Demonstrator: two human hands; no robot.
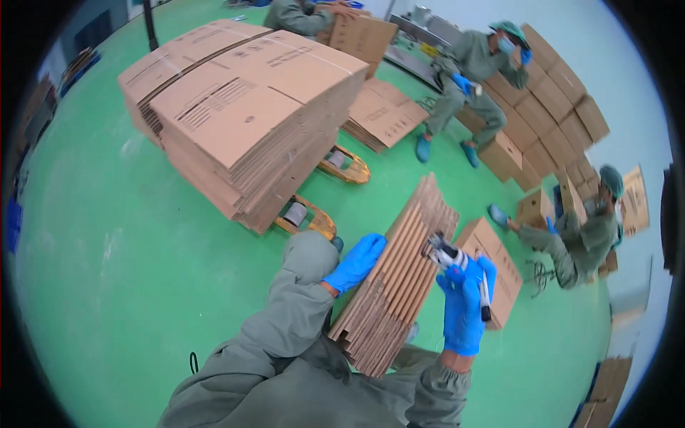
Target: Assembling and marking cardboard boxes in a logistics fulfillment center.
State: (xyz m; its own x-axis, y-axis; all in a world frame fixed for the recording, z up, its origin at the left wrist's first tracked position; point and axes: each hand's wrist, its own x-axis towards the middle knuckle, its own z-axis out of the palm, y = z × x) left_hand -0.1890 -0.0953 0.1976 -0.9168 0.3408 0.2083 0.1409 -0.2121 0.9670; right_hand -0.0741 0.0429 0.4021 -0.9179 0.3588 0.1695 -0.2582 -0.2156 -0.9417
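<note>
A bundle of flattened brown cartons point(396, 267) stands on edge in front of me, slanting from lower left to upper right, folded edges facing up. My left hand point(357, 264), in a blue glove, lies against its left side with the fingers stretched out. Above the bundle's right edge, my right hand point(464, 303), also gloved in blue, is closed around a white-and-black hand tool point(448, 255). The tool's dark metal head is at the carton edges; whether it touches them I cannot tell.
A tall strapped stack of flat cartons point(235, 93) rests on a yellow pallet truck point(314, 217) at left. Another carton point(499, 274) is beyond my right hand. Co-workers point(471, 78) sit at the back and right, before a wall of boxes point(546, 107).
</note>
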